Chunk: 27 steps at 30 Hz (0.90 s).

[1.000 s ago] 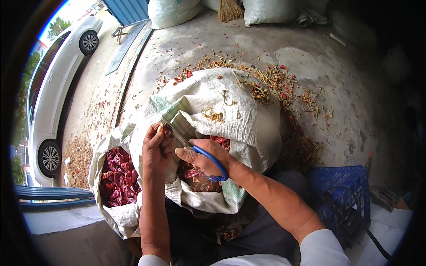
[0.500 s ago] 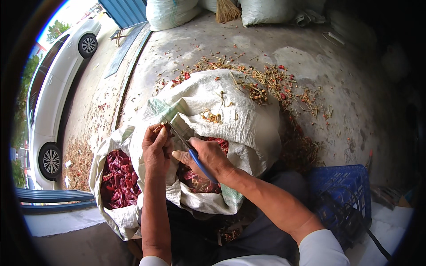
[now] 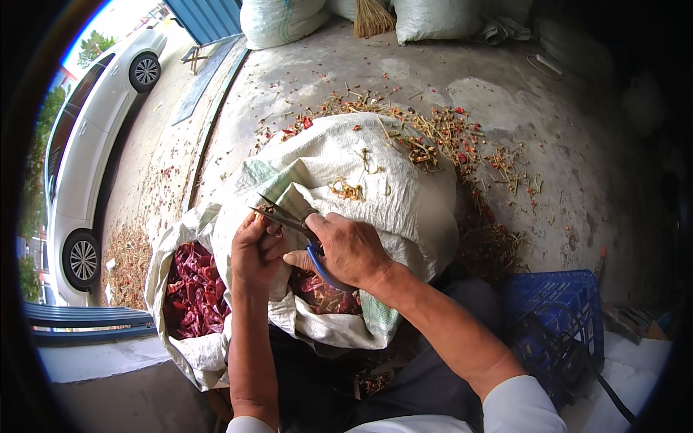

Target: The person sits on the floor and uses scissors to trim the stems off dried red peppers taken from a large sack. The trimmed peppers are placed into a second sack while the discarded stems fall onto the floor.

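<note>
My left hand (image 3: 254,252) pinches a small dried chili pepper (image 3: 266,210), mostly hidden by the fingers, with its stem end up. Scissors with blue handles (image 3: 323,268) are in my right hand (image 3: 355,252), their blades apart and reaching to the chili at my left fingertips. Both hands are over the opening of a large white woven sack (image 3: 419,216), where dark red dried chilies (image 3: 328,294) show below the right hand. Beside it on the left, a smaller white sack (image 3: 206,355) stands open, holding dried red chilies (image 3: 193,296).
Cut stems (image 3: 346,190) lie on the big sack, and more stem scraps (image 3: 498,162) cover the concrete floor beyond. A blue plastic crate (image 3: 552,289) is at the right. Full white sacks (image 3: 433,20) and a straw broom (image 3: 372,18) stand at the back; a white car (image 3: 94,144) is parked outside.
The scissor blades have spread apart and now reach across the left fingertips. My right hand has shifted slightly, while the left still pinches the chili.
</note>
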Motion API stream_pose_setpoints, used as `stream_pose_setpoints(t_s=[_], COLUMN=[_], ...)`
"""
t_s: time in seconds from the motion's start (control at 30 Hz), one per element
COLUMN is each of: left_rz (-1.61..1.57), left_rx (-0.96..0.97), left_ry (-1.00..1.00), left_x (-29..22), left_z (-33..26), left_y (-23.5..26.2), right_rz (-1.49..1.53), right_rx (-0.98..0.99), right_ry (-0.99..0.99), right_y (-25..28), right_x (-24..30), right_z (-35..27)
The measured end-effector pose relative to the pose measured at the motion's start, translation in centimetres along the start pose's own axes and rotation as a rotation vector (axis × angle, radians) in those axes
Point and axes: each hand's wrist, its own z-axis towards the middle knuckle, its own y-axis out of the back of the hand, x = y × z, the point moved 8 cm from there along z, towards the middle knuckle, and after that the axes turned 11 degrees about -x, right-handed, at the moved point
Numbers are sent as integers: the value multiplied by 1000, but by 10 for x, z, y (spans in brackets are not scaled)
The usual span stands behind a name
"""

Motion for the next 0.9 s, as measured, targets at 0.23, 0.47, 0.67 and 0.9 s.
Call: stream_pose_setpoints(t_s=[0.23,0.47,0.67,0.9], left_rz=[-13,12,8,-63], left_rx=[-30,-61,-165,-246], left_ry=[49,94,108,96], left_x=[3,7,8,8], left_z=[-1,-3,-3,0], left_y=[6,14,21,31], right_rz=[21,1,-64,-170], right_rx=[54,45,15,20], right_ry=[9,27,31,91], right_y=[0,-5,-7,-11], right_x=[2,1,6,12], right_z=[1,-1,0,4])
